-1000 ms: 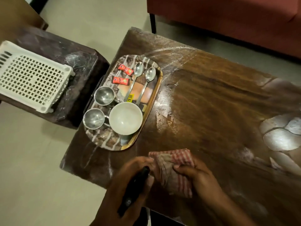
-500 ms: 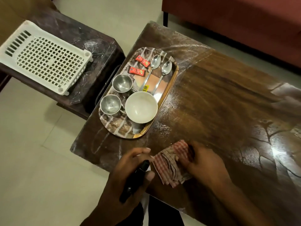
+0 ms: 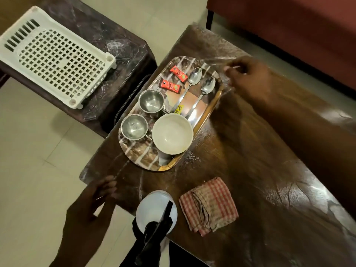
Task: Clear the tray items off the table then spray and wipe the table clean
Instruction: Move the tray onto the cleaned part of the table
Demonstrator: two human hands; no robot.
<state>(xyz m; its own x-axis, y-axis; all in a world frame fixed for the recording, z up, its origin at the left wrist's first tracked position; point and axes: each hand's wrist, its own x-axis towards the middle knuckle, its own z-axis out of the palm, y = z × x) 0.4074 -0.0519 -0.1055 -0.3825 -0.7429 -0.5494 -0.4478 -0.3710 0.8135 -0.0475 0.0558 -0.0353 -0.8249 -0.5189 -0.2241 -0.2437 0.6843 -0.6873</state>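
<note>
Right hand (image 3: 248,74) just beside tray (image 3: 212,105)

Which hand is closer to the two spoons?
The right hand. It is just right of the spoons; the left hand is at the near edge of the table, beside the spray bottle.

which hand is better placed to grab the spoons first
Probably right: the right hand hovers beside the spoons on the tray; the left hand is down by the near table corner.
</note>
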